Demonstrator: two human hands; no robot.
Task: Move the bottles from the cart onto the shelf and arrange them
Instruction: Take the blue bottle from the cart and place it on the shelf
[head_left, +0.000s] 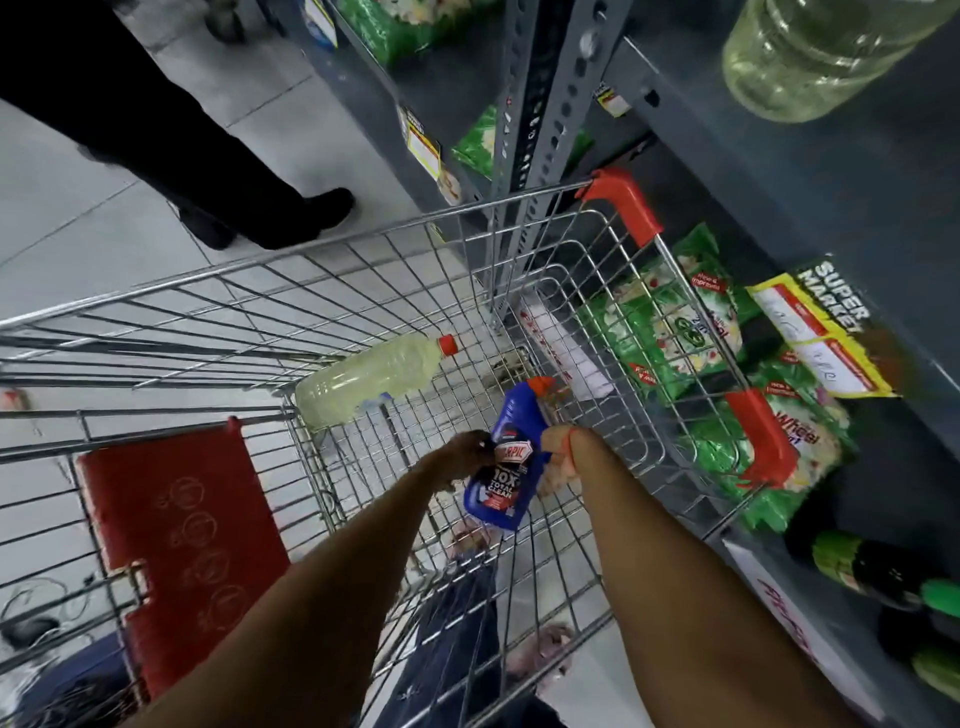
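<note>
A blue cleaner bottle (511, 457) with a red cap is held inside the wire cart (363, 260). My left hand (462, 460) grips its left side at the label and my right hand (563, 457) grips its right side. A pale yellow bottle (369, 379) with a red cap lies on its side in the cart, further in and to the left. The grey shelf (831, 197) runs along the right, with a clear pale bottle (810, 57) at the top right.
Green detergent packs (670, 322) fill the lower shelf beside the cart. Dark bottles with green caps (883, 577) lie at the lower right. A person's dark legs and shoes (270, 208) stand beyond the cart. The red child-seat flap (182, 535) is at the near left.
</note>
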